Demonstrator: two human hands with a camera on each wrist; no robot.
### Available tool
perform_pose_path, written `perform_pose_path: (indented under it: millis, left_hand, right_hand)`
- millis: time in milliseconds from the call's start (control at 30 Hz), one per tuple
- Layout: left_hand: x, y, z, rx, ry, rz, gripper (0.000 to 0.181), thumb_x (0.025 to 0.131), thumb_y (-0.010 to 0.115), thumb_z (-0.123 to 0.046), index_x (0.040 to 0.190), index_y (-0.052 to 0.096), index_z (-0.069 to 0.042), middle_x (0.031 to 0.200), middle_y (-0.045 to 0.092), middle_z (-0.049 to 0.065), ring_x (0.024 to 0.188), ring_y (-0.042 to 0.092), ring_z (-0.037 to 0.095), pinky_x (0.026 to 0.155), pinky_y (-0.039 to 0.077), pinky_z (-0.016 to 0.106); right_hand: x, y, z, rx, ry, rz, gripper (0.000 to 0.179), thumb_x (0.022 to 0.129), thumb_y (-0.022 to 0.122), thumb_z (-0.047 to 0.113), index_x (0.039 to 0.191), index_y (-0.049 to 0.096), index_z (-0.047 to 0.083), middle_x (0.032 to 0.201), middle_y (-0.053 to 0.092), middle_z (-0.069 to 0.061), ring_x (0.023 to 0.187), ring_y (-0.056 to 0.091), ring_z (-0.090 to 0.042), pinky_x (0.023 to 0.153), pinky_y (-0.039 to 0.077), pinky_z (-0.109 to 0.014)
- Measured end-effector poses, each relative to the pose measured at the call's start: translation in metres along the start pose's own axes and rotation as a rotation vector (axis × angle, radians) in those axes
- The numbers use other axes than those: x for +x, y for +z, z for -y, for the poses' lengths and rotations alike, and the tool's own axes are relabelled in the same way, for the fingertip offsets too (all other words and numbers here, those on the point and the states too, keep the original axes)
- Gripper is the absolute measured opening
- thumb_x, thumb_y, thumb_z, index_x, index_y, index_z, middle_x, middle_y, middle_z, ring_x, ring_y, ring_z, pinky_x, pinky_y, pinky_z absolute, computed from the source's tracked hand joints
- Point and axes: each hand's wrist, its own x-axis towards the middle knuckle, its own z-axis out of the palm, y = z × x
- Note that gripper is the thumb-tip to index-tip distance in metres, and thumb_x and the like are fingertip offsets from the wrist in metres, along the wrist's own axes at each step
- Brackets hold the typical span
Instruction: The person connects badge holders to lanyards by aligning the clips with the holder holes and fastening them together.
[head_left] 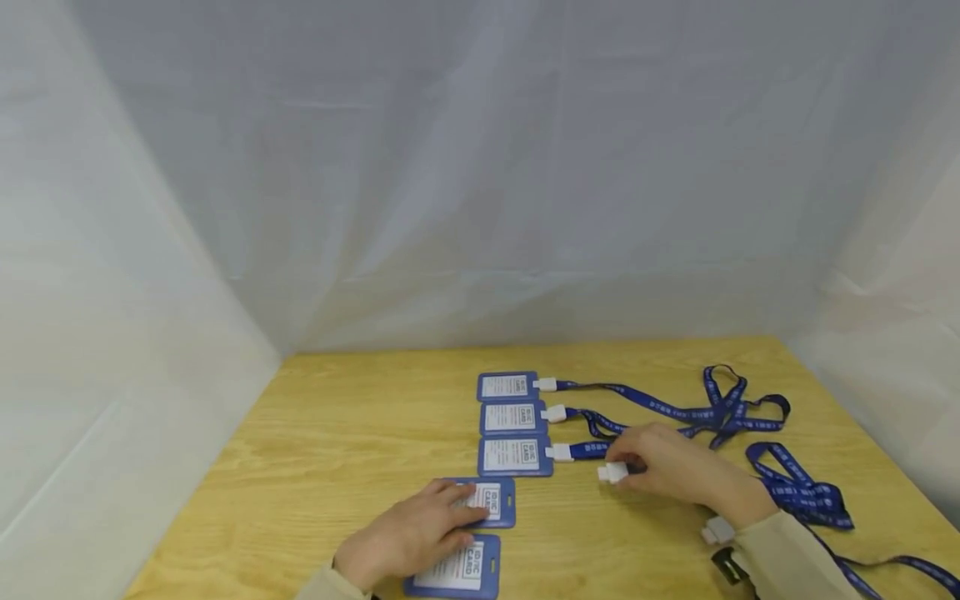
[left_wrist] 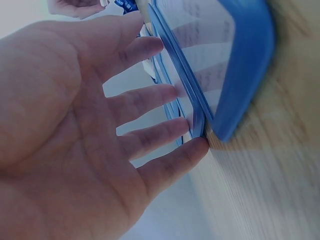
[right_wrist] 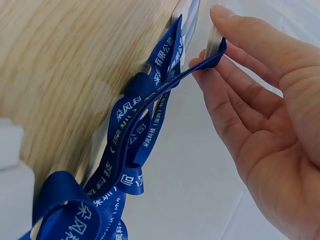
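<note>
My left hand (head_left: 412, 533) rests with straight, spread fingers on a blue badge holder (head_left: 507, 515) with a white card in it. In the left wrist view the fingertips touch the holder's face. A nearer badge holder (head_left: 489, 581) lies partly under that hand. My right hand (head_left: 667, 462) pinches the white plastic clip (head_left: 612, 473) of a blue lanyard between thumb and fingers, just above the table. From that clip the blue lanyard strap (right_wrist: 165, 90) with white print trails back in the right wrist view. The strap's far end is hidden among other straps.
Three badge holders (head_left: 513, 418) lie in a column farther back, their slot ends at white clips (head_left: 554, 413) of blue lanyards. A folded lanyard (head_left: 806, 492) and another white clip (head_left: 717, 530) lie by my right forearm. White sheeting (head_left: 480, 167) surrounds the wooden table (head_left: 337, 417).
</note>
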Motion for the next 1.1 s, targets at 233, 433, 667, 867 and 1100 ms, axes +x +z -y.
perform_pose_path:
  millis: [233,433,667,867,1100]
  left_hand:
    - [0.006,-0.003,-0.005,0.008,0.008,0.021,0.041,0.103,0.056,-0.038,0.143,0.058,-0.03,0.155,0.048,0.008,0.142,0.044,0.031,0.111,0.046,0.05]
    - [0.008,-0.002,-0.007,-0.006,-0.027,0.06,0.042,0.103,0.055,-0.04,0.144,0.057,-0.033,0.156,0.046,0.006,0.144,0.041,0.032,0.111,0.046,0.051]
    - [0.011,-0.002,-0.013,0.012,-0.027,0.059,0.042,0.102,0.057,-0.038,0.144,0.057,-0.031,0.156,0.047,0.008,0.143,0.041,0.033,0.112,0.046,0.05]
    - [0.013,-0.003,-0.016,0.023,-0.014,0.056,0.042,0.102,0.057,-0.038,0.144,0.057,-0.03,0.156,0.046,0.008,0.143,0.042,0.032,0.112,0.046,0.048]
    - [0.017,-0.004,-0.021,0.024,-0.022,0.076,0.042,0.102,0.057,-0.039,0.144,0.057,-0.032,0.156,0.047,0.006,0.143,0.042,0.03,0.112,0.046,0.047]
  right_hand:
    - [-0.001,0.0,0.001,-0.003,-0.035,-0.014,0.028,0.085,0.082,0.025,0.108,0.077,0.01,0.102,0.073,0.003,0.085,0.065,-0.007,0.07,0.057,-0.025]
    - [0.001,0.0,0.003,-0.005,-0.039,-0.015,0.029,0.085,0.082,0.025,0.108,0.077,0.01,0.103,0.073,0.001,0.086,0.066,-0.008,0.072,0.058,-0.025]
    - [0.003,0.002,0.004,0.01,-0.049,-0.015,0.028,0.085,0.082,0.023,0.109,0.077,0.009,0.103,0.073,0.002,0.086,0.066,-0.006,0.07,0.057,-0.024]
    - [0.004,0.004,0.005,0.024,-0.052,-0.01,0.026,0.085,0.082,0.023,0.107,0.077,0.009,0.097,0.071,0.005,0.079,0.06,-0.001,0.065,0.054,-0.02]
    - [0.003,0.005,0.005,0.014,-0.063,-0.013,0.026,0.085,0.082,0.022,0.106,0.077,0.008,0.096,0.071,0.005,0.078,0.059,-0.001,0.064,0.053,-0.019]
